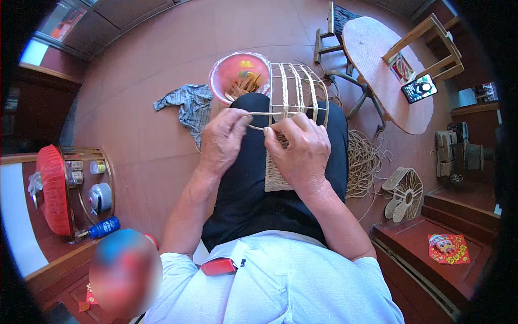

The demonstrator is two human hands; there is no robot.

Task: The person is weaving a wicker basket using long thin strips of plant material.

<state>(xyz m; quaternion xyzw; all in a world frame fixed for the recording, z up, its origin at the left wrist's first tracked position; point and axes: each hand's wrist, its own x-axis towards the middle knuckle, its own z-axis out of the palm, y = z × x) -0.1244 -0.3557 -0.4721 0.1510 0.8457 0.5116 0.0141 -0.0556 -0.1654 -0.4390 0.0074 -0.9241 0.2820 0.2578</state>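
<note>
Across my lap lies a partly woven basket frame (pixel 279 175). Its near part is densely covered in tan cord, while open wire bars with a few cord-wrapped strips show at the far end. My left hand (pixel 224 137), left of the frame, pinches a strand of tan cord (pixel 260 114) that runs rightward to the frame; its fingertips are slightly blurred. Resting over the frame, my right hand (pixel 299 148) has its fingers curled, with thumb and forefinger closed on the cord beside the woven part. Part of the weave is hidden beneath this hand.
Beyond my knees stands a pink basin (pixel 216 78) holding strips, with a checked cloth (pixel 189 105) beside it. Loose cord (pixel 361 162) is heaped to my right, near a woven piece (pixel 403 194). A round table (pixel 367 59) carries a phone (pixel 418 88) and an upturned stool (pixel 421 40).
</note>
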